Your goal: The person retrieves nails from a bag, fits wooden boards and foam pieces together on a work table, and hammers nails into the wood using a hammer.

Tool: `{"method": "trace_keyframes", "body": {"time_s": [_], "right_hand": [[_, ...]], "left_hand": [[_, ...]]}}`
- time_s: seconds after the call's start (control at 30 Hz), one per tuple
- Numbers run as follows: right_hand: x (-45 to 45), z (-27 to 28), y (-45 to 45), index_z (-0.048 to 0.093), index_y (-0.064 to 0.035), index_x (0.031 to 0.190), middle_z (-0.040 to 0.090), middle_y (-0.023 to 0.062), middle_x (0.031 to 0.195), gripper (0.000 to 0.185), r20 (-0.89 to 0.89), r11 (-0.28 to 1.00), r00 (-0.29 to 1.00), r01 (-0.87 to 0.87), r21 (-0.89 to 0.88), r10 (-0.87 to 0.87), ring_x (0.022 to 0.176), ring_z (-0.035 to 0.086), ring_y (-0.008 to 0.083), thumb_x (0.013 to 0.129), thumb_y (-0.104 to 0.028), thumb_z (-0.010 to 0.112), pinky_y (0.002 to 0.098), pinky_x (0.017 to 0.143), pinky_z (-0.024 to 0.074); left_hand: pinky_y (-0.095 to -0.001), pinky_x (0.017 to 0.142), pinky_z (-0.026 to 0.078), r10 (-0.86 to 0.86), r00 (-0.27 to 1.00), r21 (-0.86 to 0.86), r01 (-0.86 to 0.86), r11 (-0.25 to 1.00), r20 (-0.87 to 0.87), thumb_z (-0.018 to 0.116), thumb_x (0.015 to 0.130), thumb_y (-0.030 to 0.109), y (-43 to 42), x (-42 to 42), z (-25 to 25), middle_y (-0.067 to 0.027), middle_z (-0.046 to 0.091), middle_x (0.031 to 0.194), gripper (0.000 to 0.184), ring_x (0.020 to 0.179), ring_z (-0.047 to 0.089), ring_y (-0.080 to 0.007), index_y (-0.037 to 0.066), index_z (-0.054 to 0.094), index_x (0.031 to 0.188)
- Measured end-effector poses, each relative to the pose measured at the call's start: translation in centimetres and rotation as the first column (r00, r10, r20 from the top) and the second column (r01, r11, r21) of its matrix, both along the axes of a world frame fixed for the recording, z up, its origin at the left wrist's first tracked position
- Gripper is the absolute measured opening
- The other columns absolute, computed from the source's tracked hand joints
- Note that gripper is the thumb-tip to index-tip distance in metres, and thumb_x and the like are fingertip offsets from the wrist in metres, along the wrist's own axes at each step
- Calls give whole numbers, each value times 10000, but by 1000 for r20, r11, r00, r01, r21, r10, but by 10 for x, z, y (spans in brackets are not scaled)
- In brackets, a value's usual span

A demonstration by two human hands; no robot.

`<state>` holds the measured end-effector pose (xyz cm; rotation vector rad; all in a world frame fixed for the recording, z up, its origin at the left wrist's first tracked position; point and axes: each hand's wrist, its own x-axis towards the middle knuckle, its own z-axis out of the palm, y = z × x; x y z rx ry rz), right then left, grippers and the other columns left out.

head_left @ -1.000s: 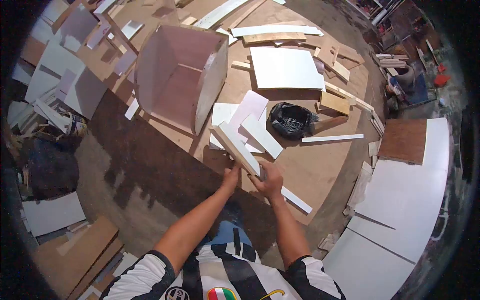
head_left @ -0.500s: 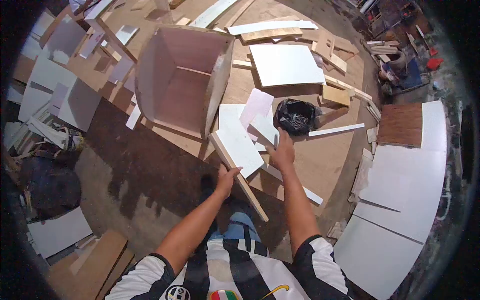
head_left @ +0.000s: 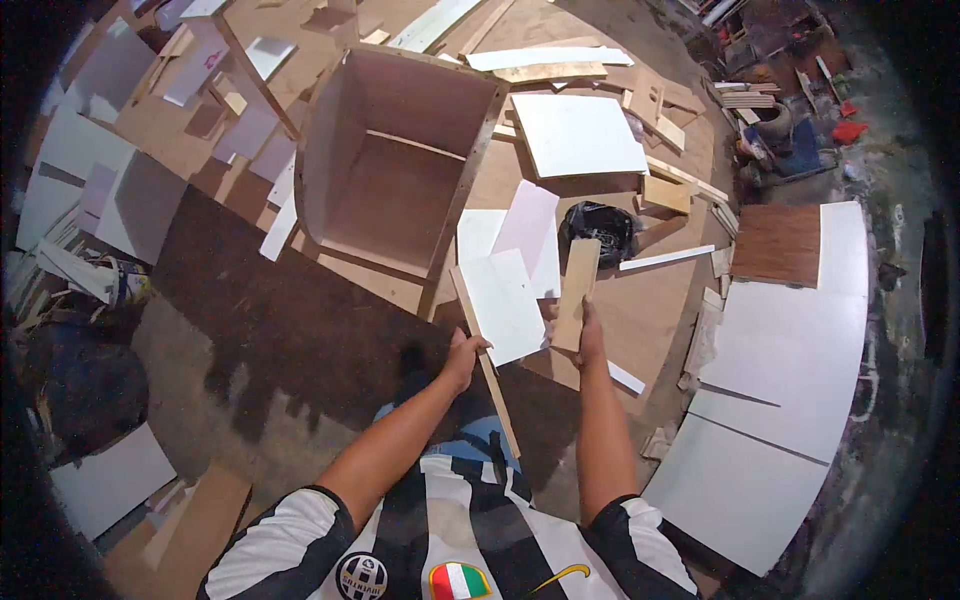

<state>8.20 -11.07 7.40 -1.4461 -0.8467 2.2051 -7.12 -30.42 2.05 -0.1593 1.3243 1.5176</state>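
My left hand (head_left: 462, 362) is closed around a long narrow wooden strip (head_left: 503, 408), its thumb on top. The strip lies along the left edge of a white panel (head_left: 503, 310); whether the two are joined I cannot tell. In my right hand (head_left: 591, 338) is a short wooden board (head_left: 576, 292), tan face showing and tilted upward. Its far end reaches up to a black plastic bag (head_left: 598, 228), whose contents are hard to make out. Behind the white panel, a pale pink piece (head_left: 526, 225) rests on another white sheet (head_left: 480, 232).
An open wooden box (head_left: 400, 190) stands on the worktable (head_left: 655, 315), left of the panels. Farther back lie a white board (head_left: 580, 135) and several offcuts. A thin white strip (head_left: 667, 258) lies right of the bag. Large white panels (head_left: 770, 400) lean at the right.
My right hand has turned the short board from its white face to its tan face and brought it slightly nearer and right. My left hand keeps its hold on the strip. The view has shifted slightly.
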Motion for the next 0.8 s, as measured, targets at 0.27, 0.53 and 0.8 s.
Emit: {"method": "trace_keyframes", "body": {"time_s": [0.27,0.53,0.8], "right_hand": [[45,16,-1,568,-95,1241,601,61,834,520,-117,995,989,98,21,-95,672,604,174,992,-545,488,330,518,557],[80,2,70,552,-59,1164,616,93,1066,487,270,881,933,-323,346,236,967,605,213,800,-291,777,364,855,486],[93,-35,139,497,22,1301,665,198,1190,809,318,761,854,-515,394,413,1068,664,280,682,-300,907,410,906,529]], "left_hand": [[-364,783,521,-56,995,-23,58,998,82,708,759,75,41,19,27,-108,597,999,422,874,617,-228,48,476,1111],[-448,820,577,-52,971,11,51,999,231,693,871,97,104,113,-31,-118,692,985,215,927,672,-253,-44,680,1034],[-377,826,542,-52,971,8,51,999,232,781,823,157,135,130,-9,-57,696,1040,478,891,666,-203,56,600,1254]]}}
